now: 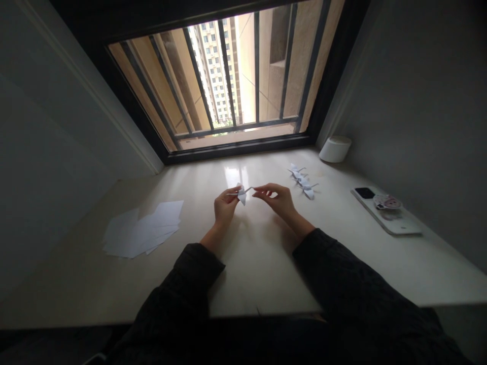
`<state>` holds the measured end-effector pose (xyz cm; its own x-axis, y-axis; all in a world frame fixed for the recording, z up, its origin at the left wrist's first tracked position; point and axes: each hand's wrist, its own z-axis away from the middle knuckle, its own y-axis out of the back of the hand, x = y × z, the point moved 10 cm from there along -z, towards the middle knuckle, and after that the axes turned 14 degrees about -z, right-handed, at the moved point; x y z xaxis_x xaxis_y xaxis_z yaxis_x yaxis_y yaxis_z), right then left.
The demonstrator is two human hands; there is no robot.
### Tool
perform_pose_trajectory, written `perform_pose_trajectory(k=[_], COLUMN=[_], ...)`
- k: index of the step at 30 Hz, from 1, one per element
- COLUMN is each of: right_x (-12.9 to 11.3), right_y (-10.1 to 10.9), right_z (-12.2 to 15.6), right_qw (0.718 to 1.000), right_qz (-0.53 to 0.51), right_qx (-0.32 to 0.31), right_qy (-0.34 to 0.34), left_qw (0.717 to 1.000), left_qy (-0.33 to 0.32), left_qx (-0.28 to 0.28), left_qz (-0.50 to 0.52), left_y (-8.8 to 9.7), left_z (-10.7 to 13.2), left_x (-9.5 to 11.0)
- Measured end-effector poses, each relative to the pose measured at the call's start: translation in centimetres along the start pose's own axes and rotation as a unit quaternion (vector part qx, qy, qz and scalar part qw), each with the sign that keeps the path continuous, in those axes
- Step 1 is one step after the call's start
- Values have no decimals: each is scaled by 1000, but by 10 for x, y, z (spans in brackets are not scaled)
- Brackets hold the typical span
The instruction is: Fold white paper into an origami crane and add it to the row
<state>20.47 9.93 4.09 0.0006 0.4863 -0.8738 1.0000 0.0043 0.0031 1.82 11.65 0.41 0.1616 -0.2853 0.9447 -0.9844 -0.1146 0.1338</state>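
Paper crane: the white origami crane [242, 194] is held just above the windowsill counter [251, 284], at the centre of the clock, with the window [232, 81] at 12.
Left hand: the left hand [225, 204] is clamped on the crane's body from the 8 o'clock side, thumb and fingers pinching it near the folded wings.
Right hand: the right hand [277, 197] is at 3 o'clock, its fingertips at the bent end of the thin point; whether thumb and finger are closed on it, I cannot tell.
Bent point: this looks like work on the crane's head; a crisp crease probably comes from pressing the bend flat between thumbnail and fingertip, keeping both layers even.
Grip: best kept firm but light at the body, so the wings are not crushed and the slim neck is not pulled askew.
Pull: small, gentle pressure should serve; tugging toward 3 could tear the paper or open the folds.
Finished cranes: the row of folded cranes [303, 181] between 2 and 3 o'clock can serve as a pattern for the bend's angle.
Loose sheets: the paper sheets [144, 228] lie overlapping between 8 and 9, well apart from both hands.
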Motion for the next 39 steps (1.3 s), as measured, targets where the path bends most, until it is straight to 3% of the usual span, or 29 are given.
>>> perform_pose_trajectory(k=[4, 8, 16, 19, 22, 26, 28, 31, 39], right_x=[-18, -14, -25, -38, -45, -34, -22, -6, 16], right_y=[6, 4, -2, 26, 80, 155, 179, 195, 195], right_z=[-1, -3, -5, -3, 4, 18, 25, 30, 28], right_qw=[995, 990, 959, 948, 936, 917, 909, 905, 908], right_qz=[68, 117, 235, 271, 312, 378, 401, 415, 412], right_qx=[6, -13, -97, -101, -81, -29, -9, 13, 15], right_qy=[67, 80, 123, 134, 139, 126, 112, 98, 79], left_qw=[998, 991, 986, 982, 976, 970, 968, 967, 964], left_qy=[-15, -25, -41, -32, -11, -4, -4, -3, 3], left_qx=[-8, -12, -68, -114, -133, -151, -156, -160, -167], left_qz=[-68, -128, -148, -148, -173, -192, -199, -199, -205], left_y=[0, 0, -14, -24, -28, -31, -32, -33, -35], left_z=[2, 4, 11, 14, 15, 16, 16, 16, 16], left_x=[4, 11, 25, 22, 15, 9, 7, 5, 0])
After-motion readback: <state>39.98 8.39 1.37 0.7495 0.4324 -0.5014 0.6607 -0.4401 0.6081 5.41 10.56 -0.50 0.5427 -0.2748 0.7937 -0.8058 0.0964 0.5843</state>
